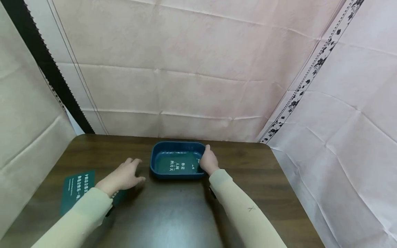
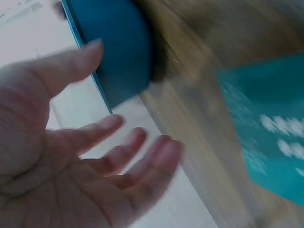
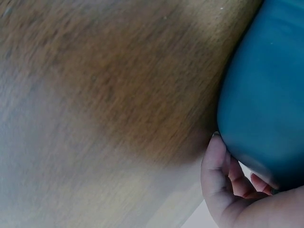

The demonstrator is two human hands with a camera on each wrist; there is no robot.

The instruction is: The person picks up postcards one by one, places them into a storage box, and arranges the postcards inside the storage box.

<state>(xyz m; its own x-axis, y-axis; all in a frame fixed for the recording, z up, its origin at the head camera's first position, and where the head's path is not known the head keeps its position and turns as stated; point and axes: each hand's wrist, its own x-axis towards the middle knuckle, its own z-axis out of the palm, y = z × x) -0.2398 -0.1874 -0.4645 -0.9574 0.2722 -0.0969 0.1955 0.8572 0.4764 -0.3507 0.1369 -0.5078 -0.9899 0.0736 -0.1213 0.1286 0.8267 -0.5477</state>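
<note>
A blue rectangular tray [image 1: 176,176] with rounded corners stands toward the far side of the table. Inside it lies a dark green card [image 1: 164,163] with white writing. My right hand [image 1: 209,161] grips the tray's right end, thumb at the rim; in the right wrist view its fingers [image 3: 216,152] are curled against the tray's outer wall [image 3: 266,104]. To the left of the tray, my left hand [image 1: 122,175] is held with fingers spread and nothing in it. The left wrist view has its palm [image 2: 52,175] facing the camera, near the tray's end [image 2: 114,47].
A green card [image 1: 69,193] with white writing lies on the wooden table [image 1: 248,206] at the left. Part of another green piece [image 1: 119,197] shows beneath my left wrist. Creased pale sheets [image 1: 186,93] hang behind the table and on both sides.
</note>
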